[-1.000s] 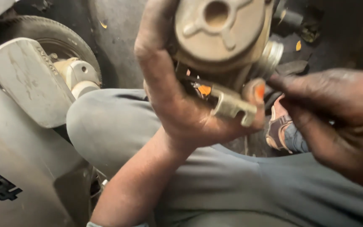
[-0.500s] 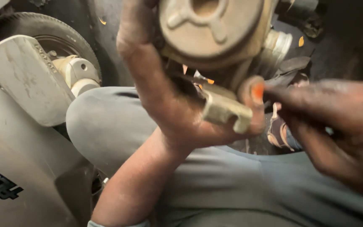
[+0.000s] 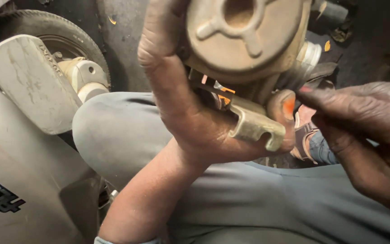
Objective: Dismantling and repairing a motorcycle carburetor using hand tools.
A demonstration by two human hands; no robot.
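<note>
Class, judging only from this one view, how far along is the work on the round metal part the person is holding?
Done: the round metal part is off any machine, raised over the lap. In hand: the left hand grips it, thumb by the forked metal bracket; the right hand brings pinched fingertips to its side, though what they hold is too small to tell. Left: the part is apart from the scooter wheel.

Vehicle repair workshop: worn tyre [image 3: 46, 36] on dark oily floor [image 3: 123, 40], scooter body panel [image 3: 19, 190], grimy metal part [image 3: 244, 36].
</note>
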